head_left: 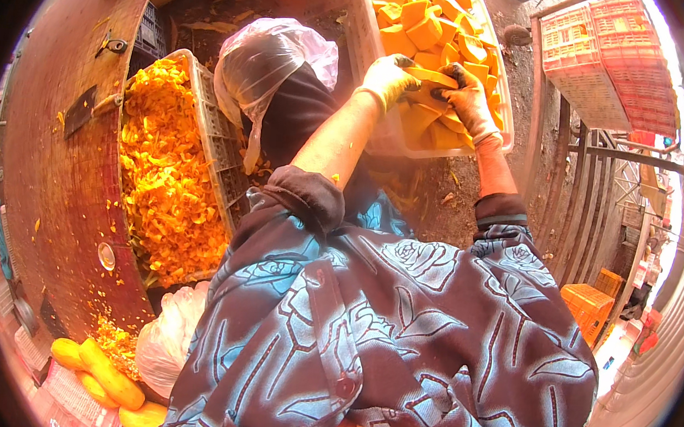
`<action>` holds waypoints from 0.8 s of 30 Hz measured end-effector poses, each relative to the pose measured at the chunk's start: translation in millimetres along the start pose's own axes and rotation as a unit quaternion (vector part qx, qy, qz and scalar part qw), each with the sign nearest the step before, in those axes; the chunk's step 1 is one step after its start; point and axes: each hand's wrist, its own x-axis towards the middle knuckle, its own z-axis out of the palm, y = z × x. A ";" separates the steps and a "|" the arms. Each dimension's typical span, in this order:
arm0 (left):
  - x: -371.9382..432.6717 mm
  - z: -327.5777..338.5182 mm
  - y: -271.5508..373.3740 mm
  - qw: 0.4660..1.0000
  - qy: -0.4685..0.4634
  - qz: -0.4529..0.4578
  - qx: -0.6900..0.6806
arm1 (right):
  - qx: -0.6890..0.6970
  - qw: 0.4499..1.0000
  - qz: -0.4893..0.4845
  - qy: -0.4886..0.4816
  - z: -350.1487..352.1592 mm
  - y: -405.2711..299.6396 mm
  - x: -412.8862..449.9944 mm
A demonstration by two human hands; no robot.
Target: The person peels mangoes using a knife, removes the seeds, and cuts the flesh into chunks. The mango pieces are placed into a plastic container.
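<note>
My left hand [389, 81], in a stained glove, grips one side of a thick orange pumpkin piece [427, 78]. My right hand [466, 98], gloved too, holds the piece's other side, with dark-stained fingers. Both hands are over a white plastic tub [362, 30] heaped with peeled, cut pumpkin chunks [426, 29]. Whether the held piece touches the chunks below cannot be told.
A crate [207, 100] full of orange peelings [169, 171] stands at left beside a wooden board [53, 181]. On that board lie a cleaver [80, 113] and a peeler [114, 45]. Whole yellow squashes [111, 373] lie at lower left. Stacked red crates [611, 66] stand at right.
</note>
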 end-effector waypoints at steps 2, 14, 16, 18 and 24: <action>-1.6 -1.2 4.2 0.998 -0.029 0.006 0.050 | 0.091 0.995 0.047 -0.013 -12.3 -2.9 4.2; -29.2 11.4 49.1 0.983 -0.166 0.045 -0.057 | 0.257 0.965 -0.031 0.035 -18.9 -13.7 -9.8; -22.8 10.1 47.5 0.975 -0.171 0.072 -0.123 | 0.328 0.942 -0.010 0.072 -20.1 -23.6 -5.6; -15.3 9.7 40.1 0.977 -0.107 0.045 -0.177 | 0.358 0.925 -0.003 0.125 -23.8 -35.2 2.2; 6.8 12.4 12.0 0.965 -0.099 0.062 -0.235 | 0.190 0.952 -0.100 0.217 -40.8 -51.4 36.2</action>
